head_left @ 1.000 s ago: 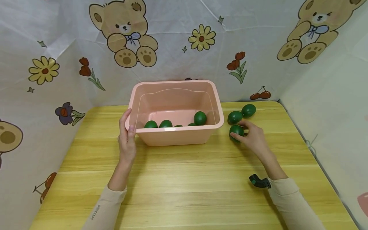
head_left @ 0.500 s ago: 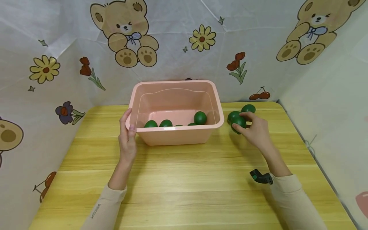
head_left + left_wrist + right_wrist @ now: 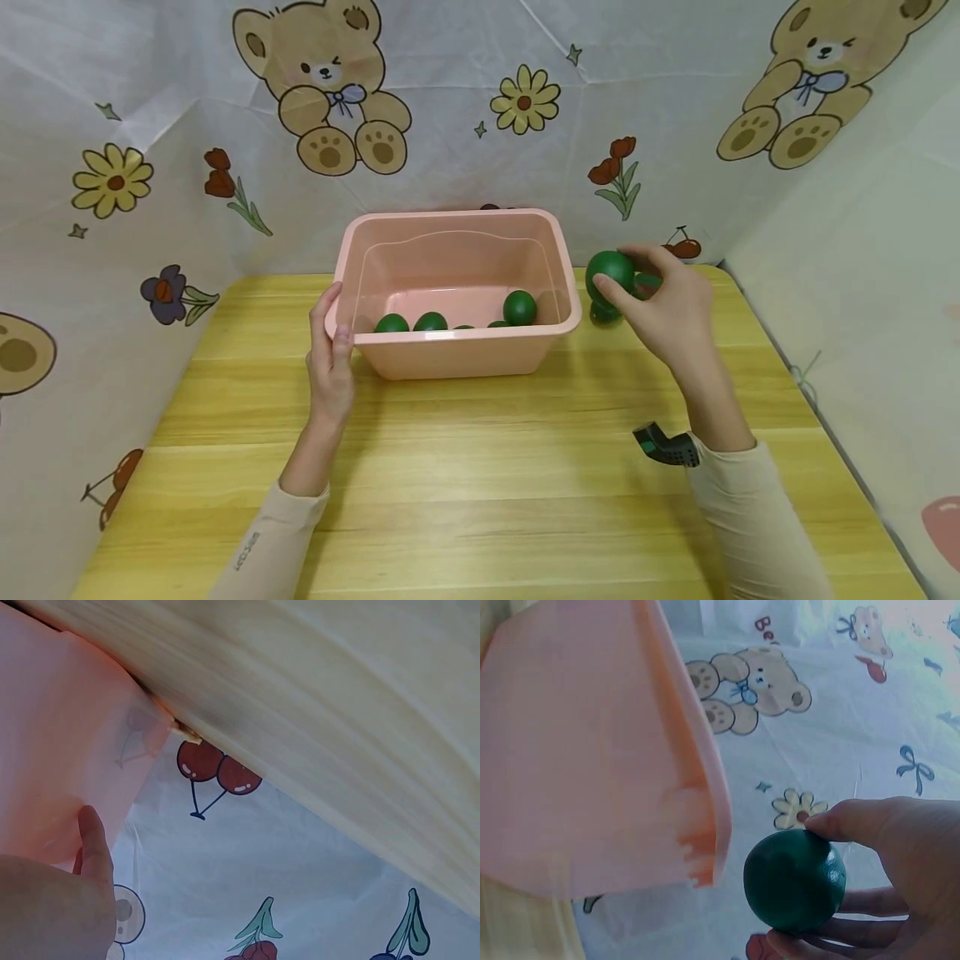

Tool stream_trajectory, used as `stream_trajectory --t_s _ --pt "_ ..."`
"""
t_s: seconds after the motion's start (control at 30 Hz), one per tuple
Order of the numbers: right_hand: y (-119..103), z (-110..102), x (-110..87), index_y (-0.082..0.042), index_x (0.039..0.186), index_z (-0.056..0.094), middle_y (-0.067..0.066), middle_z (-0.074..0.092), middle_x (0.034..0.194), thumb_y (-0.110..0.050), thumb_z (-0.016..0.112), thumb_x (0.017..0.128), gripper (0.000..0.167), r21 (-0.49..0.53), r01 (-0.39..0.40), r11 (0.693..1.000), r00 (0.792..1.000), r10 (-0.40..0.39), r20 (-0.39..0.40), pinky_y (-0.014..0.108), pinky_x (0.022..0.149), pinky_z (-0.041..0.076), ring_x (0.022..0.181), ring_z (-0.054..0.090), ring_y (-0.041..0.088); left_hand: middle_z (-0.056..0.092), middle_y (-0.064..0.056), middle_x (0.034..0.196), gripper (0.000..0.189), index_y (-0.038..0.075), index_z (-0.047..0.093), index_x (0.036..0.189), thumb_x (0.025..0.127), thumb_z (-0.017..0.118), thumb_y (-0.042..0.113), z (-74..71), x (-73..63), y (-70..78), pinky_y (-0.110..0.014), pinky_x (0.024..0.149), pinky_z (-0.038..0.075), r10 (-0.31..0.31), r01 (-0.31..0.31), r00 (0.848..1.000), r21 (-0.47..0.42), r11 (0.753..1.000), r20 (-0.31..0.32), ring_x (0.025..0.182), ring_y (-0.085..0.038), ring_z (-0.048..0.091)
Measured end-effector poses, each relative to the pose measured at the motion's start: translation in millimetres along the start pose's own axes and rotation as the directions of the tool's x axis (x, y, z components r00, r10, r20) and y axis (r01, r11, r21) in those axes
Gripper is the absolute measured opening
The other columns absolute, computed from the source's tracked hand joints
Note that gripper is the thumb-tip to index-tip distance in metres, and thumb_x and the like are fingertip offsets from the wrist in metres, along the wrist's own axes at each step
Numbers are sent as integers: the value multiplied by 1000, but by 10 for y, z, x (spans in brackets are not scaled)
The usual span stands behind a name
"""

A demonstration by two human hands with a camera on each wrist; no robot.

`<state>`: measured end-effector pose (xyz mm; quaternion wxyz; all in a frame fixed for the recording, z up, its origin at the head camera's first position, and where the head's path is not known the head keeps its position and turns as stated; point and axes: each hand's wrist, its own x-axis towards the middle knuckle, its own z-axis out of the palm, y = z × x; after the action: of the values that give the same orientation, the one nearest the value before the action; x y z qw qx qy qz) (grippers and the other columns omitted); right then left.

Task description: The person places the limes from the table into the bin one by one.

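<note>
In the head view, a pink plastic bin (image 3: 450, 357) stands near the table's back edge. My left hand (image 3: 332, 367) holds its front left corner, thumb by the front rim and fingers along the left wall; the left wrist view shows a finger (image 3: 93, 832) against the outer wall. My right hand (image 3: 671, 308) grips a smooth, round, lime-like green fruit (image 3: 610, 273) between thumb and fingers, raised right of the bin. The right wrist view shows this green fruit (image 3: 795, 880) beside the bin's rim (image 3: 697, 727). Several more green fruits (image 3: 520, 308) lie inside, partly hidden by the front wall.
Behind and below the right hand, two more green fruits (image 3: 604, 314) show on the wooden table (image 3: 480, 483), partly covered. A white cloth with printed bears and flowers (image 3: 450, 100) hangs behind the table. A black wrist device (image 3: 666, 446) sits at the right cuff.
My right hand has lifted the green fruit off the table and moved it up and back, over the two other fruits. My left hand and the bin stay put.
</note>
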<state>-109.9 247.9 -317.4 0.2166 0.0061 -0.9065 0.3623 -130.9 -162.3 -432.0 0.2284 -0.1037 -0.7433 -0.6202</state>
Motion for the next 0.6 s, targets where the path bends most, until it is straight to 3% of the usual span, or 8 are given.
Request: stream_trajectory --t_s 0.1,0.2,0.43,0.6 --pt "-127 69 34 -9 134 69 11 74 127 -37 81 93 52 36 28 999 1000 -28 9 32 92 59 118 68 23 48 2 162 52 30 42 160 108 43 29 -4 -5 -9 -69 110 42 -1 1 1000 -5 1000 -3 140 -34 54" --pt "-223 168 58 -8 133 69 11 73 126 -34 82 92 51 89 63 994 997 -66 38 47 91 61 119 68 24 48 2 162 52 30 42 160 108 43 29 -4 -9 -18 -70 110 41 -3 3 1000 -8 1000 -3 140 -34 53" --pt "-291 372 70 -9 134 68 10 73 128 -33 84 91 52 137 123 983 983 -140 118 47 96 60 120 69 24 48 2 162 52 30 42 160 108 43 28 -1 -17 -26 -69 109 42 4 -4 1000 3 1000 -2 140 -32 54" --pt "-219 397 76 -8 133 71 12 74 128 -38 80 94 50 135 118 984 988 -130 79 50 99 58 120 71 28 50 3 161 51 31 42 160 109 43 30 -5 -6 -12 -56 111 45 6 -6 1000 27 1000 -4 139 -28 55"
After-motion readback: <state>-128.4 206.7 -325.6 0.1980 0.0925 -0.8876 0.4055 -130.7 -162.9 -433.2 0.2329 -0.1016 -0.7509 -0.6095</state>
